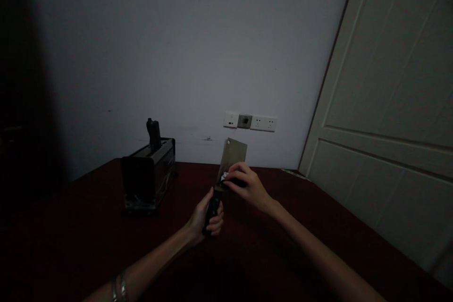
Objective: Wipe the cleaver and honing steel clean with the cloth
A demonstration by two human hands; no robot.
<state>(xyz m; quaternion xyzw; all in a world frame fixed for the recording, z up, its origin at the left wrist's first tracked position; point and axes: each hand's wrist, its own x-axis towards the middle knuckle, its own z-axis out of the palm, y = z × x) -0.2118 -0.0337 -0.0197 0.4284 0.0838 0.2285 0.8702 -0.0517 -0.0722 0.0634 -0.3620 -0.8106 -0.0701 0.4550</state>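
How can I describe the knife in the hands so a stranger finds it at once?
Find the dark red table. Above its middle, the left hand grips the handle of a knife with a wide rectangular blade pointing up; the right hand touches it. The other knife shows only its handle, standing in the black box.

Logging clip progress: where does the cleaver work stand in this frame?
Done: the cleaver is out of the knife block, where a second knife stands. In hand: the left hand grips the cleaver's handle, blade up; the right hand presses a small dark object at the blade's base. Left: the cleaver is not yet set down on the table or in the block.
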